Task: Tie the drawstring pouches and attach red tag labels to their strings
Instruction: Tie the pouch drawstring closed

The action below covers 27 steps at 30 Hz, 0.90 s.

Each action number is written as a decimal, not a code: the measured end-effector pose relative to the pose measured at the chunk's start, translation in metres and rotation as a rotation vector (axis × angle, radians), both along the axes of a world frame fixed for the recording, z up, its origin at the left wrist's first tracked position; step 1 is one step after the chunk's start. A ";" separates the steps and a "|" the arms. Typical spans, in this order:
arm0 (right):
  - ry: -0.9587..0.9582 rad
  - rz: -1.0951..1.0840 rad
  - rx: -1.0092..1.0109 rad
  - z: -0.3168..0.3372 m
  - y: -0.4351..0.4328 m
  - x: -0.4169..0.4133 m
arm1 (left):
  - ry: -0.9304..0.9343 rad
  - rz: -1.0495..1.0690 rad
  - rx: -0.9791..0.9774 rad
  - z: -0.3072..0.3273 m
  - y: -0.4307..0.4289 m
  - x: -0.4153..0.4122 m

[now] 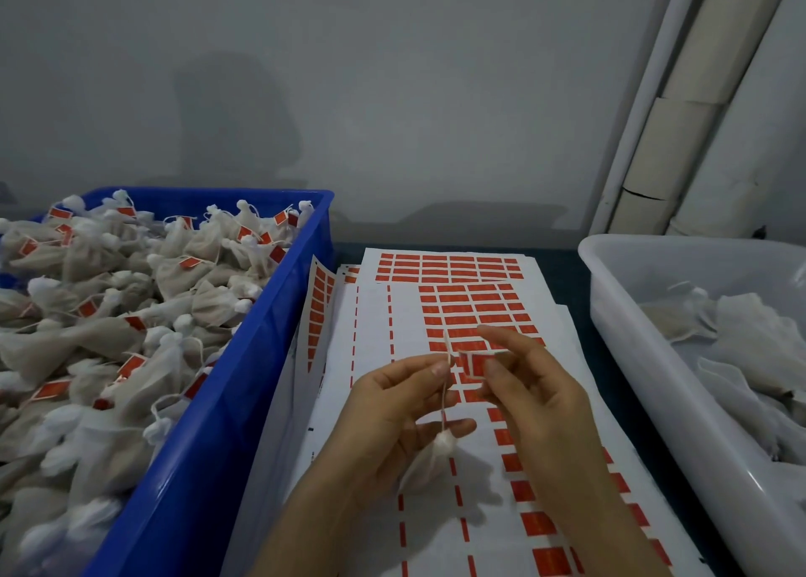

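My left hand (392, 406) pinches the string (445, 395) of a small white drawstring pouch (429, 461), which hangs below my fingers over the label sheets. My right hand (536, 397) holds a red tag label (476, 365) between thumb and fingers, right beside the top of the string. The label's edge touches or nearly touches the string; I cannot tell which. Sheets of red labels (473, 310) lie spread on the table under both hands.
A blue crate (244, 402) on the left is heaped with tied pouches bearing red tags. A white tub (632, 350) on the right holds loose pouches. A grey wall rises behind, with pale pipes at the far right.
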State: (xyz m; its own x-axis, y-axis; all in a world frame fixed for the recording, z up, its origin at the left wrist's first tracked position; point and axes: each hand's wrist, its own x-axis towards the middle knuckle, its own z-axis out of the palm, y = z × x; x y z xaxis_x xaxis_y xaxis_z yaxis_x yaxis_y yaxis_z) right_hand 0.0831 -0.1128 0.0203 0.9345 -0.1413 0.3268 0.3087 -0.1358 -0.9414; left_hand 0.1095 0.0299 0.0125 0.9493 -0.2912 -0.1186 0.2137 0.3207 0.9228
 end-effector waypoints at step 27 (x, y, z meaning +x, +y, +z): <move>-0.001 0.008 -0.018 -0.001 0.006 -0.002 | -0.022 -0.048 0.028 0.005 -0.002 -0.006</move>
